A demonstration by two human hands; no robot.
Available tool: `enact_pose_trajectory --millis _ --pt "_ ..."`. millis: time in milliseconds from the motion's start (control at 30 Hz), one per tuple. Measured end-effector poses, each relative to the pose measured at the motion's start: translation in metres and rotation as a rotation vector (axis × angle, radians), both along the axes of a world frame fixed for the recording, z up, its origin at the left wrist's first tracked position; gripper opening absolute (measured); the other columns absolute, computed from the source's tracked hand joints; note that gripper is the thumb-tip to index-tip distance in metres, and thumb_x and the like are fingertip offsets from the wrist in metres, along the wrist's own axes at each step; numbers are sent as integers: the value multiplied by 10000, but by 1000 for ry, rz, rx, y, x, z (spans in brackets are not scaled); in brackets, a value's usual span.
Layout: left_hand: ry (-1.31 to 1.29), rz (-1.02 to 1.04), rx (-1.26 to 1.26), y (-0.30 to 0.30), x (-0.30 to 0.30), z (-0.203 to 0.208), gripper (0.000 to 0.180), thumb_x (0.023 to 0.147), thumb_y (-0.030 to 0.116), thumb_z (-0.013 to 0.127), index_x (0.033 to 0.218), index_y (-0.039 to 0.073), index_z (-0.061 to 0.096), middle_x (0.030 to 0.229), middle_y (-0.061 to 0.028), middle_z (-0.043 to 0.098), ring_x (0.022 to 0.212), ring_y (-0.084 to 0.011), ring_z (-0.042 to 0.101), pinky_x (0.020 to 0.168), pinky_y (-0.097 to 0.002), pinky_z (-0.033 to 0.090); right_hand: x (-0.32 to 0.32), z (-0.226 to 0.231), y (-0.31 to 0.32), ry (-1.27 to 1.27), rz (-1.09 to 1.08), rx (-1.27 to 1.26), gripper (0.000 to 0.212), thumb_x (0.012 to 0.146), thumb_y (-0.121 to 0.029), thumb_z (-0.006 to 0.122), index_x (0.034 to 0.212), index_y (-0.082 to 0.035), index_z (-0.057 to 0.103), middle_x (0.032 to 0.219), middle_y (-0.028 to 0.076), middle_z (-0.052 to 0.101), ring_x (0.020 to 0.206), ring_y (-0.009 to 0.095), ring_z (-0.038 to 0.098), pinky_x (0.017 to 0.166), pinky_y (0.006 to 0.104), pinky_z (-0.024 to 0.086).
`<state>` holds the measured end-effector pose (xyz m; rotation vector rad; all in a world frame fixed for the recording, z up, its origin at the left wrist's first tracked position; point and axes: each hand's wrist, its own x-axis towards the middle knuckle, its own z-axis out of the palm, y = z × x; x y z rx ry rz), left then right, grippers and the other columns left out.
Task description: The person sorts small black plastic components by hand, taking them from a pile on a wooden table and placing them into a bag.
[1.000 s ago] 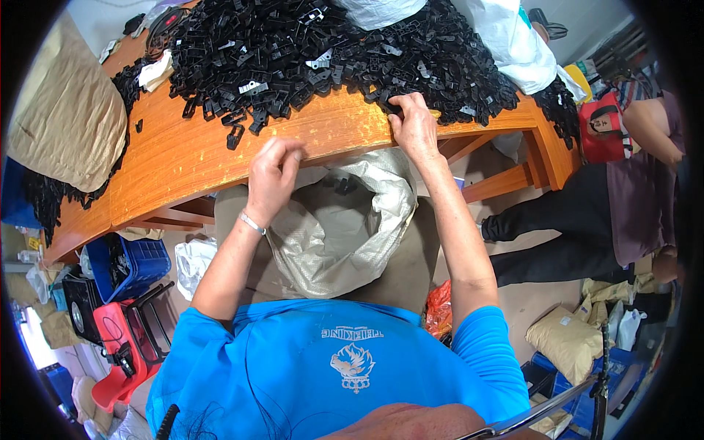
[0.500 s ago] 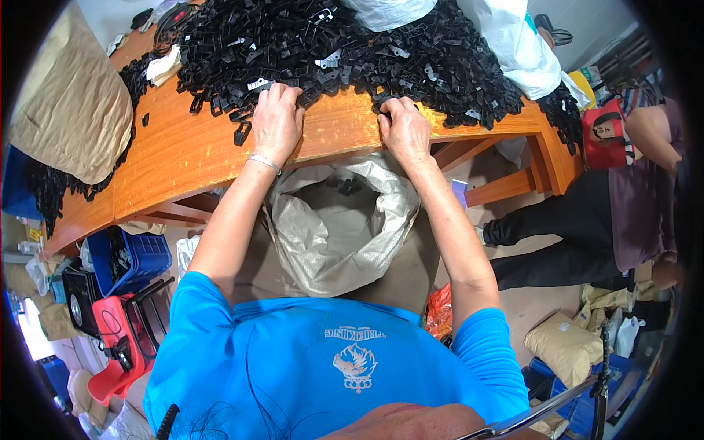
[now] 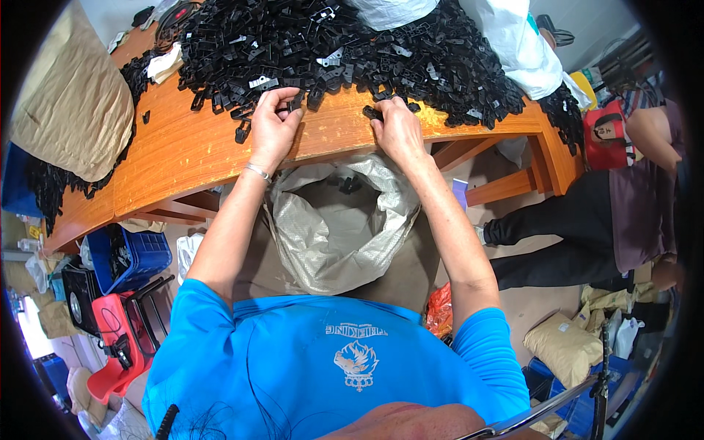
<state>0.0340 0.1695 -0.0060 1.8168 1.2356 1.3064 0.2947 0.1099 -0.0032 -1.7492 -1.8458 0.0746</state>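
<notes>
A big heap of small black plastic parts (image 3: 271,51) covers the far side of the wooden table (image 3: 183,154). At the heap's front edge, my left hand (image 3: 273,130) is turned partly palm-up, its thumb and fingers closed on a black plastic part (image 3: 294,103). My right hand (image 3: 400,132) is closed at the edge too, back upward, with another dark part (image 3: 372,113) showing at its thumb and fingertips. Below the table edge, between my forearms, a whitish woven sack (image 3: 323,268) hangs open. A few black pieces (image 3: 349,185) lie inside it.
A brown paper sack (image 3: 70,110) stands on the table's left, a white bag (image 3: 506,44) on its right. Blue crates (image 3: 150,257) and a red chair (image 3: 121,352) are at the lower left. Another person in dark trousers (image 3: 557,227) is at the right, beside a red bag (image 3: 607,136).
My left hand has rolled palm-up and lifted a black part from the heap's edge. My right hand has drawn slightly left and nearer, with a black part now showing at its fingertips.
</notes>
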Motion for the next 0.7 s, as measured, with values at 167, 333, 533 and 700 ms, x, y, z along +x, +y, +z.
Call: enact_pose_trajectory --millis 167,333,533,700 --pt "-564 -153 -366 -6 1 4 386 951 -84 690 1329 -19 644 1214 -99 717 1095 -142 696 973 -283 578 -4 5 -4 51 -8 6 329 872 -85 788 1165 35 701 1096 229 659 957 402 717 886 476 588" --pt "-945 -422 -559 -30 9 4 507 977 -99 653 1463 4 552 1218 -84 705 1122 -191 706 994 -335 596 -56 42 -37 621 95 89 257 903 -46 767 1139 32 700 1038 129 668 759 164 704 710 307 581" --pt "-1066 -585 -697 -63 33 -3 534 990 -25 691 1486 79 522 1254 -90 689 1138 -213 699 1002 -381 586 -80 24 -52 1049 140 78 256 935 -5 743 1169 48 653 1028 100 710 759 102 706 665 262 588" --pt "-1035 -596 -669 -73 37 -8 509 987 -13 704 1449 91 516 1274 -97 675 1186 -211 667 1035 -389 565 -72 22 -61 1218 126 -35 252 959 23 714 1188 44 611 942 75 732 737 84 704 659 242 601"
